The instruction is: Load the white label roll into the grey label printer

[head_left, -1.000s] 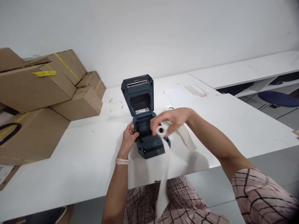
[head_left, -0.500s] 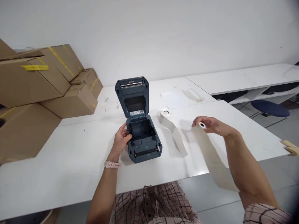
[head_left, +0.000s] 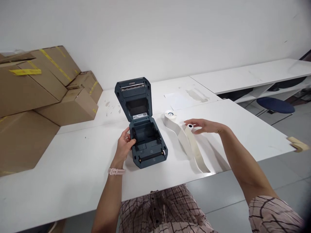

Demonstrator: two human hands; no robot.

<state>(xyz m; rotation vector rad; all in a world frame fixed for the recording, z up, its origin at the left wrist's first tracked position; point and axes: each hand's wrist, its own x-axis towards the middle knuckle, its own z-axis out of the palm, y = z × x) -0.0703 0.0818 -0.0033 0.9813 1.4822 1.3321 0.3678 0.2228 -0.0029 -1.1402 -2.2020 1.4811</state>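
A dark blue-grey label printer (head_left: 148, 142) stands on the white table with its lid (head_left: 134, 100) raised and its inner bay exposed. My left hand (head_left: 125, 144) grips the printer's left side, thumb over the edge and fingers against the outer wall. To the printer's right, my right hand (head_left: 200, 125) has its fingers and thumb around a small roll of paper (head_left: 190, 127), whose loose strip trails toward the table's front edge. Just left of it, a wider label roll (head_left: 170, 115) sits with its own strip (head_left: 181, 137) unwound, partly overlapped by the held roll's strip.
Cardboard boxes (head_left: 48, 84) with yellow tape are piled at the left. A white sheet (head_left: 177, 101) lies behind the rolls. A blue stool (head_left: 275, 105) and a shelf unit (head_left: 257, 76) are on the right. Something tan (head_left: 298, 144) sits at the table's right corner.
My right hand has moved left with the small paper roll, bringing it beside the wider roll. Its strip now lies over the table. My left hand stays on the printer.
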